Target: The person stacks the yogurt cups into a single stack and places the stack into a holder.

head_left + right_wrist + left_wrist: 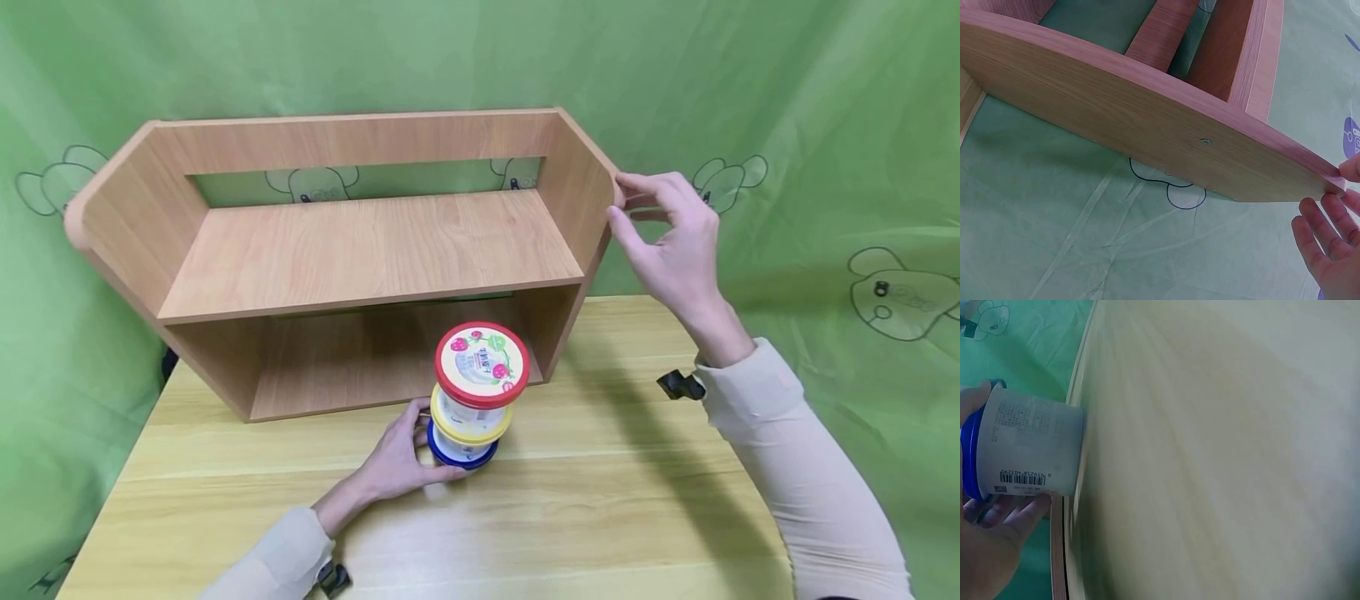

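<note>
Three round tubs are stacked on the table in front of the shelf. On top is one with a red-rimmed, strawberry-printed lid (482, 364), then a yellow-lidded tub (471, 418), then a blue-lidded tub (461, 454). My left hand (397, 460) grips the lowest tub, thumb on the near side and fingers behind. In the left wrist view this tub's white body (1032, 440) shows a barcode. At the shelf's right side panel (581, 192), my right hand (675, 237) pinches the rounded front corner between thumb and fingers. The right wrist view shows the panel's outer face (1147, 128).
The two-tier wooden shelf (375, 250) stands at the back of the wood-grain table (600, 500). A green curtain (825, 125) with bear drawings hangs behind and around it. The stack partly hides the lower compartment's right front.
</note>
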Demonstrator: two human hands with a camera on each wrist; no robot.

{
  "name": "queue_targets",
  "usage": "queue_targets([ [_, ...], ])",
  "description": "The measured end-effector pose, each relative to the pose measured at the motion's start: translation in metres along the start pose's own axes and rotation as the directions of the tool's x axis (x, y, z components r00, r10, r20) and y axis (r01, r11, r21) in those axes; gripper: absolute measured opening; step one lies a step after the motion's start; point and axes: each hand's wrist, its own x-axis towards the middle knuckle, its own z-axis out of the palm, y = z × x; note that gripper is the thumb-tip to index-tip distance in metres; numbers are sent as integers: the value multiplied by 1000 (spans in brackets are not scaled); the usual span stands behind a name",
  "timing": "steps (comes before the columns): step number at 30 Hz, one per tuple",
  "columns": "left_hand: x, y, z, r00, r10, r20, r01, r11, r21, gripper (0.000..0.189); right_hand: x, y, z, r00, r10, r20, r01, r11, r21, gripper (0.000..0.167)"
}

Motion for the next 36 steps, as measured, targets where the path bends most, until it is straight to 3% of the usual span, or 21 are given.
queue_targets([
  [12,2,2,2,1000,4,-4,-4,999,-32,94,1,-3,0,1000,-2,15,2,1000,0,32],
  [21,1,3,4,999,19,-46,-20,1000,-16,91,2,-4,1,1000,-2,10,2,1000,1,32],
  [36,-6,22,-7,996,-19,-83,22,999,29,95,0,-4,-1,1000,3,9,-3,1000,-5,31],
])
